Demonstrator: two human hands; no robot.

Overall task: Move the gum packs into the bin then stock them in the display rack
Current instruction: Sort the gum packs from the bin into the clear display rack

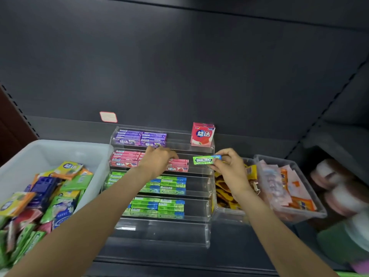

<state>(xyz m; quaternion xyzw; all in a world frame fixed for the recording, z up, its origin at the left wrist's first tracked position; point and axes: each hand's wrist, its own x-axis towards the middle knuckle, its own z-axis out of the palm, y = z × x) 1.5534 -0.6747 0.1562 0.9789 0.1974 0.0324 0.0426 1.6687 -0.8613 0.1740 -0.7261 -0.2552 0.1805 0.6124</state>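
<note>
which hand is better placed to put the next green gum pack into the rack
Right, most likely. The right hand already pinches a green gum pack just beside the clear rack, above its green rows. The left hand rests on the pink packs, holding no green pack.

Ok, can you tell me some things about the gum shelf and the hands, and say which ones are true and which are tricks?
1. The right hand pinches a green Doublemint pack. True.
2. The left hand is down in the white bin. False: it rests on the pink packs in the clear display rack.
3. The purple packs sit on the rack's top tier. True.
4. The rack's bottom tier is full of green packs. False: no packs show there; the green packs fill the tiers above it.
5. A pink box stands upright at the top right of the rack. True.
</note>
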